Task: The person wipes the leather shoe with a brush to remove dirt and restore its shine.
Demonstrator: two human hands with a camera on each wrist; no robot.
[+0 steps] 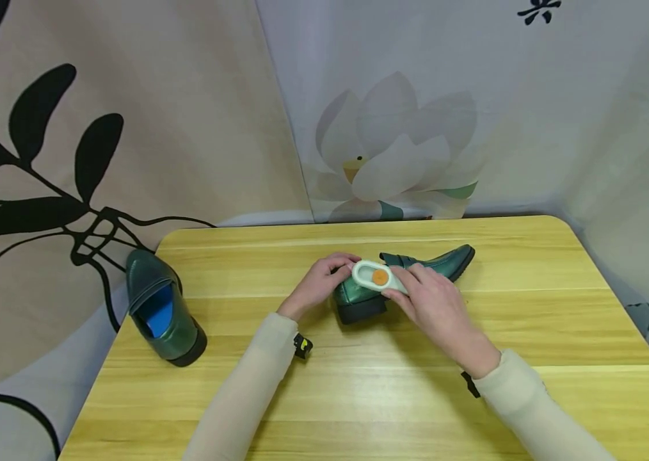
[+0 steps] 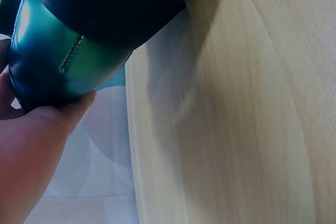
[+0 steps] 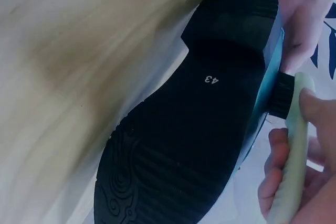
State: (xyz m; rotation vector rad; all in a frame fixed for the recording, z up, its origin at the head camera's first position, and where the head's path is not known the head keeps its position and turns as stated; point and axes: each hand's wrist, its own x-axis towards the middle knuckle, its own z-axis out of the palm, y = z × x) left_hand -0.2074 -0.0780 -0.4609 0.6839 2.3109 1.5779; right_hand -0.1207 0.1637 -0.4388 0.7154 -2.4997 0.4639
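— Right, we're looking at the middle of the frame, where a dark green leather loafer (image 1: 353, 293) is pointing its toe toward the upper right.

— And what's steadying it?

— The left hand (image 1: 320, 282) is doing that, its thumb and fingers gripping the back of the heel.

— Meanwhile the other one's working too!

— Yes, the right hand (image 1: 434, 304) is pinching a pale green brush (image 3: 297, 145) by the handle, thumb lying along one side, fingers curling round the other. An orange disc (image 1: 380, 277) is showing on the brush's head, and dark bristles (image 3: 282, 95) are meeting the side of the shoe, just beside the left hand.

— I'm spotting digits in the right wrist view!

— That's the black sole (image 3: 173, 129) facing us, carrying a pale "43" near its heel block.

— Is the shoe resting on the wood?

— I'm not able to tell; a shadow is falling on the table (image 1: 388, 397) beside it.

— Over at the left of the frame, a matching loafer (image 1: 177, 339) is standing upright by the table's edge, its opening showing a bright blue lining (image 1: 159, 312).

— And behind, a printed lotus (image 1: 399, 141) is spreading across the upper middle, while black leaves (image 1: 45, 112) are filling the upper left.
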